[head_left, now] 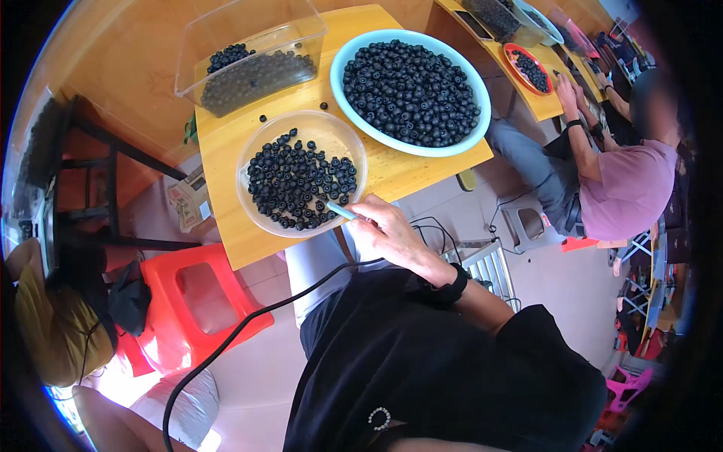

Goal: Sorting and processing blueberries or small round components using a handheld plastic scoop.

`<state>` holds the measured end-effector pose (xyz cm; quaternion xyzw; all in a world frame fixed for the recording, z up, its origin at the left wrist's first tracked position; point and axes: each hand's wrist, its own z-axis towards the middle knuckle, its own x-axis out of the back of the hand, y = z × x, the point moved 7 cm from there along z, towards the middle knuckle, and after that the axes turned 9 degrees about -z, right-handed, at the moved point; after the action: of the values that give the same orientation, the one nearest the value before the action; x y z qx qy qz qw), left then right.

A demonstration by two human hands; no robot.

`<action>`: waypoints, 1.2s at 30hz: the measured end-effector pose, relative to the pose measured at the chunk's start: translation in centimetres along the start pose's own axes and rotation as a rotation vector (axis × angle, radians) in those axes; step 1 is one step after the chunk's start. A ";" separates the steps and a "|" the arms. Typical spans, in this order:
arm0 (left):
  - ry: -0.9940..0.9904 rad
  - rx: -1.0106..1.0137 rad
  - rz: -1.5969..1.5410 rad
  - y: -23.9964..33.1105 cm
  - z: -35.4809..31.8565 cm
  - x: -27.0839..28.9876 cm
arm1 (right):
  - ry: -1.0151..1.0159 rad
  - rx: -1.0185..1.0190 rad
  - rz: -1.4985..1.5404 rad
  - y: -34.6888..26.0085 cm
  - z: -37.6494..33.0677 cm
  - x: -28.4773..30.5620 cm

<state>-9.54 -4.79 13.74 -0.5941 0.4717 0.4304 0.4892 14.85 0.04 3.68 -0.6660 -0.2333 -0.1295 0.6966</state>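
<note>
My right hand (388,232), with a black band on its wrist, is closed round a slim light-blue stick-like tool (342,212). The tool's tip reaches over the near right rim of a clear round bowl (248,214). Inside lie many small dark round pieces (290,177) with ring-like tops, resembling blueberries; part of the bowl's bottom shows between them. Right behind it stands a larger pale-blue basin (482,98) heaped with the same pieces (414,90). My left hand is out of the picture.
A clear rectangular box (312,34) with more dark pieces stands at the wooden table's (226,218) far left. Two loose pieces lie on the tabletop. A black cable (248,320) crosses before me. Red stool (188,316) at left; a co-worker in pink (629,184) at right.
</note>
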 end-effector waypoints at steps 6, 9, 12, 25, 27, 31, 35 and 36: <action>0.019 -0.032 0.163 -1.7 1.1 3.1 | -0.012 0.101 -0.047 0.9 -0.1 -1.4; 0.016 -0.071 0.255 -2.3 1.5 4.2 | -0.044 0.109 -0.079 1.1 0.0 -2.1; 0.013 -0.145 0.382 -1.5 1.5 4.7 | -0.030 0.118 -0.060 0.2 -0.2 -2.0; 0.082 -0.533 1.000 4.0 -1.1 4.1 | -0.065 0.044 0.012 -0.1 -0.8 -1.4; 0.094 -0.565 1.096 4.3 -1.6 4.5 | -0.037 0.041 0.032 0.2 -0.8 -0.7; 0.153 -0.691 1.272 5.9 -2.9 4.6 | -0.054 -0.014 -0.044 0.2 -0.4 -0.7; 0.262 -0.864 1.446 7.8 -5.3 4.5 | 0.084 0.046 -0.064 0.6 -0.5 0.6; 0.283 -0.913 1.478 8.0 -6.5 3.6 | 0.063 0.070 -0.058 0.0 -0.7 0.7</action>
<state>-16.38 -12.35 9.83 -0.3220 0.5737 0.7058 -0.2629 15.58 -0.59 4.06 -0.6296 -0.2348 -0.1624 0.7226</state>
